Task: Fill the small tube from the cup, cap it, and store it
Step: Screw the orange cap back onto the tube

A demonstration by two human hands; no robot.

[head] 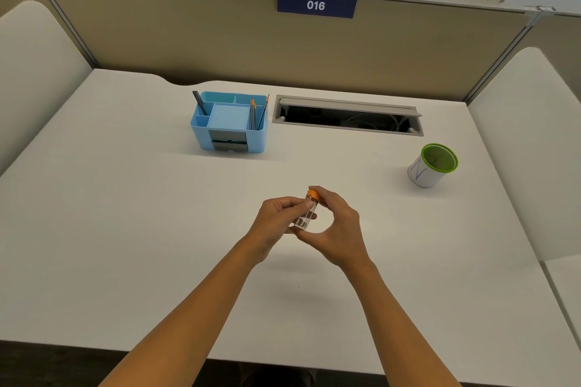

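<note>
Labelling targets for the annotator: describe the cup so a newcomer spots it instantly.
Start at the grey cable hatch sunk into the back of the white desk. Just beyond its right end, nearer the camera, the white cup with a bright green rim and lining stands alone. Blue pen marks on its side clinch it.

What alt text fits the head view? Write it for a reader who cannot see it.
Two bare hands hold a small clear glass tube above a white desk, the left hand gripping its body, the right hand pinching its orange cap. Behind stand a blue plastic desk organiser and a green-rimmed white cup.
</note>
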